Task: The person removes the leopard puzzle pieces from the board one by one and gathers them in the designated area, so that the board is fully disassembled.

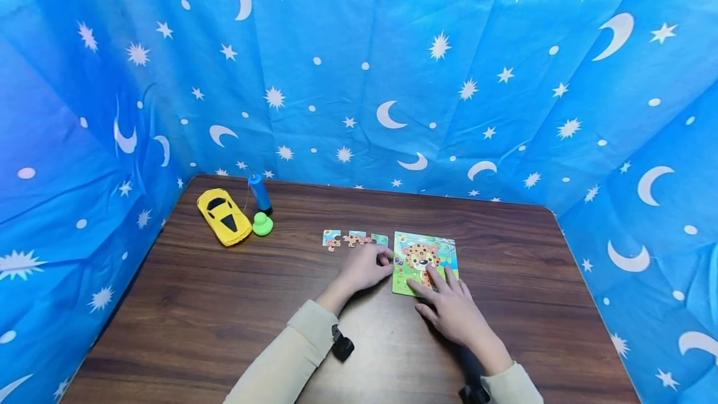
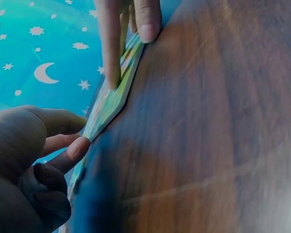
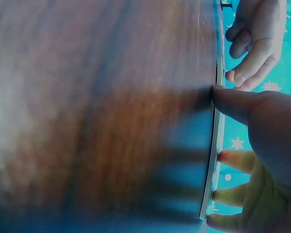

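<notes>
Nearest: pale sleeves (image 1: pixel 286 354) over both forearms, a small black camera (image 1: pixel 343 348) at the left wrist, another at the right. Brown wood-grain table (image 1: pixel 185 329) beneath, lit by a pale sheen between the arms.

Right hand (image 1: pixel 453 307): fingers spread, tips resting on the lower right part of a picture puzzle (image 1: pixel 422 254); thumb at its near edge.

Left hand (image 1: pixel 364 265): fingers bent, thumb and forefinger close together at the puzzle's left edge. Cannot tell whether they pinch it or only touch.

Puzzle: square, flat on the table, in front of the right hand and just right of the left. Shows a spotted cub on green ground, blue above.

Left of it, a row of loose puzzle pieces (image 1: pixel 332 237); at least three visible, those nearest the left hand partly hidden by it.

Farther left, well apart from the hands: green toy (image 1: pixel 262 224), yellow toy car (image 1: pixel 224 217) beside it, blue tube (image 1: pixel 259 192) just behind, dark at its lower end.

Farthest: blue cloth (image 1: pixel 336 80) on three sides, printed with white moons, stars and dots.
</notes>
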The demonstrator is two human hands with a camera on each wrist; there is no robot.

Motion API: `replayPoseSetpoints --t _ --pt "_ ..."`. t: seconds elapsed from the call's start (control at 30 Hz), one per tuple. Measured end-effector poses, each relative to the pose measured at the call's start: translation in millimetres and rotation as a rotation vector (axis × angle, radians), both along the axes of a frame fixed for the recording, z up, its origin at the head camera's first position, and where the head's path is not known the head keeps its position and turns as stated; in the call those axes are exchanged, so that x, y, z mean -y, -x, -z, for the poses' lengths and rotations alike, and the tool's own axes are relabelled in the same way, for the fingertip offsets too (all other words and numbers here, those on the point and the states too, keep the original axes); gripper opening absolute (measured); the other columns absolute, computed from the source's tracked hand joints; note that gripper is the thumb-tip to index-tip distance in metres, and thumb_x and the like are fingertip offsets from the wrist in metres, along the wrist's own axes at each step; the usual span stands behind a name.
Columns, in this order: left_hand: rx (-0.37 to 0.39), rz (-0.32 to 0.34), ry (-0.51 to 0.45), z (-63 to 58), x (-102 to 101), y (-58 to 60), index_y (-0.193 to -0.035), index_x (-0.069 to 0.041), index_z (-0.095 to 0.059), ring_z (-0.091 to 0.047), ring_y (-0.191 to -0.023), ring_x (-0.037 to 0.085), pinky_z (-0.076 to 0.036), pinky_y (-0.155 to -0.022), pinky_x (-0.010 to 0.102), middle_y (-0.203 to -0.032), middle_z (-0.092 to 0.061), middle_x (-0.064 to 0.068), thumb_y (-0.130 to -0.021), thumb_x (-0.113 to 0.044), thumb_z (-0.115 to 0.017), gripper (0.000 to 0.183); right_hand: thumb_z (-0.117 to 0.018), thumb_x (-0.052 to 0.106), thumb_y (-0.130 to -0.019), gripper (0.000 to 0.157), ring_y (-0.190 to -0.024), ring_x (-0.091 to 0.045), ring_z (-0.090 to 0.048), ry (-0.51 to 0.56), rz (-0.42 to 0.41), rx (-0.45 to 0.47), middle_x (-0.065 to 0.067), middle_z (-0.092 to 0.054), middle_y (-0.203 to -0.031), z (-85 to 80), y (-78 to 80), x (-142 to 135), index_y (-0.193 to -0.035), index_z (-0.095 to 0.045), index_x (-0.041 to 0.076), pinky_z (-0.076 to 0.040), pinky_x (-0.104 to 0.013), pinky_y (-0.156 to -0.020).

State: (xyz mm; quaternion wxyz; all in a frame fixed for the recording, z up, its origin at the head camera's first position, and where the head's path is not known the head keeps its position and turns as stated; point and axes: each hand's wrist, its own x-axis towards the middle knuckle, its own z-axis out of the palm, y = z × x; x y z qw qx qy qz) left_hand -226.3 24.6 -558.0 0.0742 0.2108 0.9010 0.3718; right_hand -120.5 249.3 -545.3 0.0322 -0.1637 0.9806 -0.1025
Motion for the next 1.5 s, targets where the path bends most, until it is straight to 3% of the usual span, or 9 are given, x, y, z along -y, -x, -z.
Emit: replayPoseSetpoints --t 0.3,0.73,1.5 --pt "0.01 0.017 0.04 7.0 -16 3.2 -0.12 -0.023 -0.077 -0.053 -0.061 0.002 -0.043 -0.056 0.024 -0.075 -0.06 -0.019 -0.091 -0.027 -0.077 0.029 -0.069 0.021 -0.101 0.043 -0.137 -0.064 -0.037 0.014 -0.028 -0.073 -0.019 -0.045 -0.157 1.0 -1.8 -1 -0.143 -0.065 0.031 -0.037 -0.078 -0.1" --pt "0.019 0.023 0.118 5.2 -29 5.4 -0.127 -0.031 -0.074 -0.051 -0.059 0.005 -0.04 -0.049 0.026 -0.071 -0.058 -0.015 -0.09 -0.032 -0.077 0.037 -0.067 0.018 -0.102 0.043 -0.135 -0.064 -0.04 0.024 -0.036 -0.114 -0.017 -0.049 -0.155 4.9 -1.4 -3 -0.143 -0.065 0.031 -0.039 -0.077 -0.098" --pt "0.052 0.012 0.136 5.0 -34 7.5 -0.128 -0.029 -0.07 -0.053 -0.064 0.005 -0.042 -0.055 0.026 -0.079 -0.058 -0.015 -0.09 -0.032 -0.079 0.039 -0.068 0.02 -0.102 0.045 -0.139 -0.062 -0.035 -0.002 -0.026 -0.056 -0.016 -0.046 -0.158 3.4 1.0 -2 -0.145 -0.063 0.033 -0.037 -0.075 -0.102"
